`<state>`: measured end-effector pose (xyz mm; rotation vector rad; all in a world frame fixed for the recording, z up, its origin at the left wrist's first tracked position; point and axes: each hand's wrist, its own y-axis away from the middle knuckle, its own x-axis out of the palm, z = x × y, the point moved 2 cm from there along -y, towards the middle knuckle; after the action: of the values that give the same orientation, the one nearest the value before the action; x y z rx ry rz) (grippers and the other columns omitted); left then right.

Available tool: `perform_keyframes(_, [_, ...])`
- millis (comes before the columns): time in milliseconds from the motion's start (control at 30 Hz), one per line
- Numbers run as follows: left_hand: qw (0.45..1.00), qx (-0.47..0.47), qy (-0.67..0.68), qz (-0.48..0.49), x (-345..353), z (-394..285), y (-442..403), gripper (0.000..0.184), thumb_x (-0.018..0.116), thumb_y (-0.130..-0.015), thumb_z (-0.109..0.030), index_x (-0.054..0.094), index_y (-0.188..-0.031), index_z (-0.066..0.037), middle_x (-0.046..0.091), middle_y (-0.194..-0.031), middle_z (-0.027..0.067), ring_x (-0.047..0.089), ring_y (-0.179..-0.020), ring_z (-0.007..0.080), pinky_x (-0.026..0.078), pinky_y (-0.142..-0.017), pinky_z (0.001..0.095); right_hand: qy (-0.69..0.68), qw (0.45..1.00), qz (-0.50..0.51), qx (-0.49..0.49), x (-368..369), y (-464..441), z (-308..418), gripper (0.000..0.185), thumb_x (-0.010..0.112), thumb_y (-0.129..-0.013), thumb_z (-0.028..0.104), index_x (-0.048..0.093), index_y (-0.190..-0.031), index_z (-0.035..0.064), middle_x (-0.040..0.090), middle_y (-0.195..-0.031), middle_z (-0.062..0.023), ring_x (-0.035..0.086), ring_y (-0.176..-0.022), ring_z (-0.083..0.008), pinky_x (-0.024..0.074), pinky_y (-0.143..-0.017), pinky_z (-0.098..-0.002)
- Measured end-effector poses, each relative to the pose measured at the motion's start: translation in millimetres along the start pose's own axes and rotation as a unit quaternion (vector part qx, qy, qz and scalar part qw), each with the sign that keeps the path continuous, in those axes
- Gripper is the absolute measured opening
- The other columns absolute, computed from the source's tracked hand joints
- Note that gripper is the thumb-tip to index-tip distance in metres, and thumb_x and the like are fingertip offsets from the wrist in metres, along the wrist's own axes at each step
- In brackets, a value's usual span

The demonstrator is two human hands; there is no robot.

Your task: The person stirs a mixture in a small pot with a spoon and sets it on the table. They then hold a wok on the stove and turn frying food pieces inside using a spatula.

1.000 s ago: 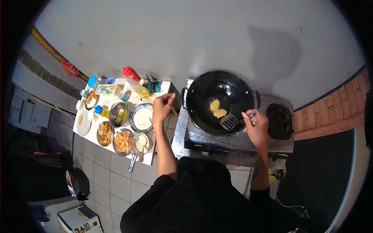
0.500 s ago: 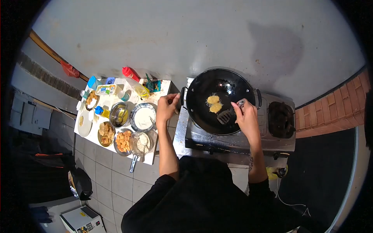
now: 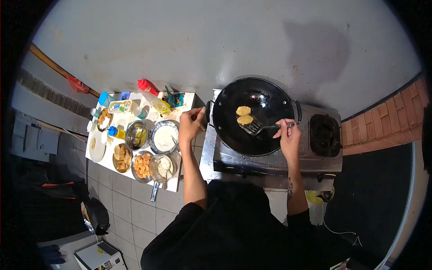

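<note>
My right hand (image 3: 290, 137) is closed around the handle of a black slotted spatula (image 3: 253, 128). The spatula's head lies low in the black wok (image 3: 229, 137), its front edge at the lower of two yellow battered pieces (image 3: 245, 119). Just above it is the other piece (image 3: 243, 110), close against the first. Fingers curled, my left hand (image 3: 191, 125) is at the wok's left handle (image 3: 209, 113), fingertips against it; the exact grip is partly hidden. The wok sits on the left burner of a metal gas stove (image 3: 270, 166).
Left of the stove, a white table (image 3: 173, 185) carries a bowl of white batter (image 3: 165, 137), a plate of orange-brown pieces (image 3: 142, 166), a pan of pale mix (image 3: 163, 167), a metal bowl (image 3: 136, 134) and a red-capped bottle (image 3: 148, 87). A second burner (image 3: 325, 135) is at right.
The spatula has swung flatter and its head has moved left to the lower piece. My right hand has shifted slightly right and down. My left hand stays by the handle.
</note>
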<state>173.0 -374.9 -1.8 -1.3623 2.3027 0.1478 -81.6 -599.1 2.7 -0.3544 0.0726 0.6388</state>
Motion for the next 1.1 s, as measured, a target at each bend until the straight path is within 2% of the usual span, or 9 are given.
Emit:
perform_keyframes(100, [1.000,0.005,-0.023,-0.014,-4.4,6.1,0.8,0.036,0.068,-0.092,-0.028,0.071,-0.102,0.007,0.066,-0.068,0.0080,0.056,-0.061,0.0102,0.046,-0.058,0.0292,0.018,1.000,0.012,-0.017,-6.0,4.6,3.1,0.014,0.051,-0.102,0.010,0.058,-0.103,-0.0020,0.064,-0.081,-0.0052,0.060,-0.058,-0.0089,0.0500,-0.056,-0.0241])
perform_keyframes(300, [0.999,0.002,-0.023,-0.030,-10.8,10.5,0.0,0.038,0.068,-0.092,-0.030,0.071,-0.103,0.006,0.066,-0.068,0.0090,0.054,-0.061,0.0106,0.046,-0.059,0.0296,0.021,0.999,0.048,-0.005,-28.2,11.7,24.0,0.010,0.052,-0.100,0.005,0.056,-0.106,-0.0013,0.064,-0.104,-0.0091,0.062,-0.078,-0.0092,0.0517,-0.069,-0.0237])
perform_keyframes(367, [0.999,-0.001,-0.029,-0.034,-10.8,11.8,-0.3,0.039,0.068,-0.092,-0.031,0.071,-0.103,0.006,0.066,-0.068,0.0091,0.055,-0.061,0.0107,0.046,-0.059,0.0297,0.090,0.992,0.075,-0.041,-30.1,15.6,41.7,0.012,0.056,-0.095,-0.001,0.056,-0.107,-0.0020,0.062,-0.108,-0.0132,0.065,-0.087,-0.0187,0.0528,-0.075,-0.0289])
perform_keyframes(400, [0.999,0.000,-0.024,-0.034,-10.8,12.1,-0.2,0.039,0.068,-0.092,-0.031,0.071,-0.103,0.006,0.067,-0.069,0.0095,0.056,-0.062,0.0108,0.047,-0.060,0.0296,0.090,0.992,0.075,-0.041,-30.3,18.1,46.8,0.012,0.056,-0.095,-0.001,0.056,-0.107,-0.0020,0.062,-0.108,-0.0132,0.065,-0.087,-0.0187,0.0528,-0.075,-0.0289])
perform_keyframes(467, [0.999,0.001,-0.018,-0.035,-11.9,12.0,-0.3,0.039,0.068,-0.092,-0.031,0.071,-0.103,0.006,0.068,-0.070,0.0100,0.057,-0.062,0.0110,0.047,-0.060,0.0296,0.205,0.958,0.132,-0.150,-25.3,24.9,58.2,0.021,0.059,-0.088,-0.006,0.056,-0.109,-0.0031,0.060,-0.111,-0.0178,0.063,-0.099,-0.0317,0.0516,-0.084,-0.0363])
perform_keyframes(500, [0.999,0.000,-0.025,-0.032,-12.5,10.8,-0.2,0.039,0.068,-0.092,-0.031,0.071,-0.103,0.006,0.069,-0.071,0.0105,0.058,-0.063,0.0113,0.048,-0.061,0.0296,0.205,0.958,0.132,-0.150,-23.4,28.4,61.1,0.021,0.059,-0.088,-0.006,0.056,-0.109,-0.0031,0.060,-0.111,-0.0178,0.063,-0.099,-0.0317,0.0516,-0.084,-0.0363])
perform_keyframes(567, [0.999,-0.001,-0.031,-0.028,-11.7,8.5,-0.1,0.039,0.068,-0.092,-0.031,0.071,-0.103,0.006,0.070,-0.072,0.0110,0.060,-0.064,0.0116,0.048,-0.062,0.0297,0.231,0.934,0.196,-0.188,-15.2,37.8,67.9,0.028,0.060,-0.082,-0.009,0.055,-0.110,-0.0043,0.059,-0.110,-0.0189,0.060,-0.103,-0.0389,0.0488,-0.088,-0.0426])
perform_keyframes(733, [0.999,-0.002,-0.020,-0.028,-10.9,8.9,0.8,0.038,0.068,-0.092,-0.030,0.071,-0.103,0.006,0.070,-0.073,0.0098,0.060,-0.065,0.0107,0.048,-0.063,0.0286,0.258,0.901,0.286,-0.202,2.3,58.9,83.3,0.036,0.062,-0.075,-0.010,0.056,-0.109,-0.0040,0.055,-0.116,-0.0152,0.057,-0.099,-0.0345,0.0500,-0.084,-0.0445])
perform_keyframes(1100, [0.999,0.006,-0.012,-0.037,-14.2,9.3,5.6,0.038,0.069,-0.092,-0.029,0.071,-0.103,0.007,0.067,-0.070,0.0063,0.054,-0.063,0.0088,0.046,-0.060,0.0277,0.239,0.889,0.330,-0.208,19.6,76.6,87.3,0.035,0.067,-0.077,-0.006,0.058,-0.112,-0.0028,0.053,-0.123,-0.0143,0.058,-0.102,-0.0351,0.0513,-0.086,-0.0443])
